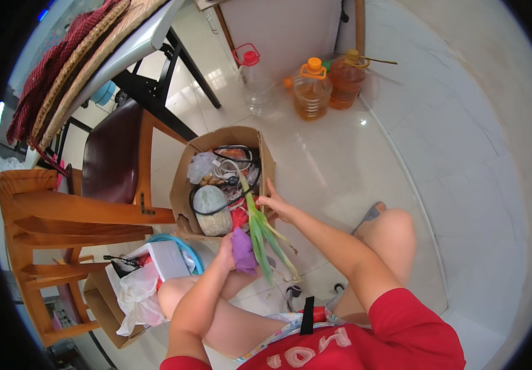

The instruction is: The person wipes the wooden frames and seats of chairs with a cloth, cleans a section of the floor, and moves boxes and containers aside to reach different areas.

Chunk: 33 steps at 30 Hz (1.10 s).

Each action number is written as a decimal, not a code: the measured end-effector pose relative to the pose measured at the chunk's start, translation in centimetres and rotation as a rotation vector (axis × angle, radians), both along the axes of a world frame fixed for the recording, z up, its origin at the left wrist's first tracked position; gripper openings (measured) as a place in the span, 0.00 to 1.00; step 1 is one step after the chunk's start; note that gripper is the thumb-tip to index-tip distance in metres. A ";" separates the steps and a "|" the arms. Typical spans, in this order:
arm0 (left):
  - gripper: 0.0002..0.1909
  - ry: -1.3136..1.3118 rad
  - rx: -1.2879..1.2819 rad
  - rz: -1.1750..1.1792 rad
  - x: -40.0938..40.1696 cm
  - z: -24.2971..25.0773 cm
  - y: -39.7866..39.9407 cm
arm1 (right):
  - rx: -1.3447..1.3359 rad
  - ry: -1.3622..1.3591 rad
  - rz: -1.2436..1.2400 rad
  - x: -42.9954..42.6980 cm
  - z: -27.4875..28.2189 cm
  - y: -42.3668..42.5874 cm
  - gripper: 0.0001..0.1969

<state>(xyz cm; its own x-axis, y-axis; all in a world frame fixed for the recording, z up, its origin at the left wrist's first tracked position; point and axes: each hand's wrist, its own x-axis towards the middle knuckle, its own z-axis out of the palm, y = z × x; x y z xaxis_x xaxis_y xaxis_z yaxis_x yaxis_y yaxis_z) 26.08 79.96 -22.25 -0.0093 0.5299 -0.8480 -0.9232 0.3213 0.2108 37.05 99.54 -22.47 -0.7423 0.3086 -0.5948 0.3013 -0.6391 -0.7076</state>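
Observation:
My left hand [225,253] grips a bunched purple cloth [244,250] just outside the near edge of a cardboard box [176,194]. With my right hand [276,203] I hold the box's right wall, thumb on the inner side. A pale wax gourd [212,210] lies inside, with a black cable [257,173] looped over it. One long green onion [250,199] leans out over the near rim, its leaves hanging beside the cloth. Also in the box are a clear plastic bag [201,167], a white cord [222,171] and a red bag [239,215].
Beyond the box stand a transparent bottle [256,90] and two large bottles of amber liquid, one orange-capped [312,92], one darker [345,83]. Wooden chairs [85,203] and a table [155,32] flank the left. A white foam box [166,259] and blue basin [195,254] sit near my left knee.

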 end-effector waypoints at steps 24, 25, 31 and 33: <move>0.13 0.331 -0.141 0.028 -2.1 -1.7 2.3 | -0.019 0.018 0.031 0.9 -0.7 -1.8 0.56; 0.13 0.374 -0.172 0.050 -1.8 -1.4 2.7 | -0.014 0.019 0.036 1.4 -1.0 -1.4 0.56; 0.11 0.528 -0.211 0.172 -3.0 -5.5 0.9 | -0.001 0.025 -0.053 1.5 -1.3 -2.4 0.54; 0.11 0.625 -0.236 0.176 -3.5 -6.6 1.0 | -0.155 0.051 -0.189 1.3 -2.9 -1.0 0.53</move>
<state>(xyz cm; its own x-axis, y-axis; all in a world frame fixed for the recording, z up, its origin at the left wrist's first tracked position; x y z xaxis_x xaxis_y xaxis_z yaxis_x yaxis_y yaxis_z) 22.62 80.94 -28.80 -0.6029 0.2773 -0.7481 -0.6939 0.2806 0.6632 38.31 98.50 -25.41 -0.7105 0.3530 -0.6087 0.1325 -0.7825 -0.6084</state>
